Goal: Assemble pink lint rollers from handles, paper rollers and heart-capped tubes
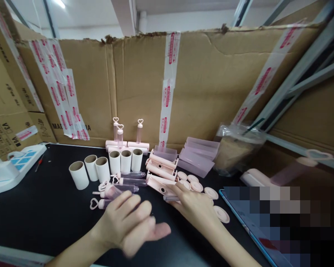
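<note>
Under the right hand (193, 204) on my feed, a pink holder (155, 181) runs far-left to near-right; can't tell if gripped. Left hand (128, 220) curled, grip unclear. White tubes (103, 171) stand open-topped, left; far-right clear bag (228, 155) looks brown inside.

Pink holders (161, 171) on black tabletop (58, 215)

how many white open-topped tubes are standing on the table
6. Left cluster: front-left tube, rear tube, front-right tube. Row to its right: left tube, middle tube, right tube. None seems hidden.
</note>
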{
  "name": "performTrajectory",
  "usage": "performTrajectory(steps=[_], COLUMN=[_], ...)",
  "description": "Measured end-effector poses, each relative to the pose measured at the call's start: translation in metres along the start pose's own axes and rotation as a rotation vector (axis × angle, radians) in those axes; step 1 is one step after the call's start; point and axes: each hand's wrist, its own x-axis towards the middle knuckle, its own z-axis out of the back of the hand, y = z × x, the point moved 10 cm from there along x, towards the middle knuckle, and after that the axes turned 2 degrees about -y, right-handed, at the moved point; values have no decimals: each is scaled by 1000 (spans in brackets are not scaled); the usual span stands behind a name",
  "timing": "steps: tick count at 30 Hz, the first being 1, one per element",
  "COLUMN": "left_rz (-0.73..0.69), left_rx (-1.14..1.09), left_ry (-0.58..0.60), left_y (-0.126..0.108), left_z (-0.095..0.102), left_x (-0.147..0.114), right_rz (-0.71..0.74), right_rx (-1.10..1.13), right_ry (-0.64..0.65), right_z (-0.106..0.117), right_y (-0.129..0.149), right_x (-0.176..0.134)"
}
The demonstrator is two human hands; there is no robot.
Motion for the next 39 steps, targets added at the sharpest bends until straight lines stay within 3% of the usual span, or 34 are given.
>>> performTrajectory(steps=[5, 9, 15, 20, 26, 32, 35, 39], left_rz=[21, 38, 139, 273, 386, 376, 350, 296], left_rx=[-21, -6, -9, -62, -140, -178, -167, -158], left_ry=[478, 648, 672, 607, 678, 730, 733, 678], left_y=[-2, 6, 24, 41, 59, 61, 61, 55], left_z=[-21, -37, -52, -48, -49, -49, -49, -43], left_x=[7, -7, -18, -18, -26, -31, -32, -26], right_rz=[-8, 31, 56, 74, 46, -31, 57, 188], right_rx=[27, 41, -12, 7, 60, 431, 648, 805], right_ry=[-4, -23, -45, -19, -7, -59, 4, 103], right_z=[1, 4, 9, 8, 4, 38, 52, 54], right_y=[-3, -3, 0, 2, 3, -1, 12, 33], right_x=[0, 0, 0, -1, 0, -10, -21, -39])
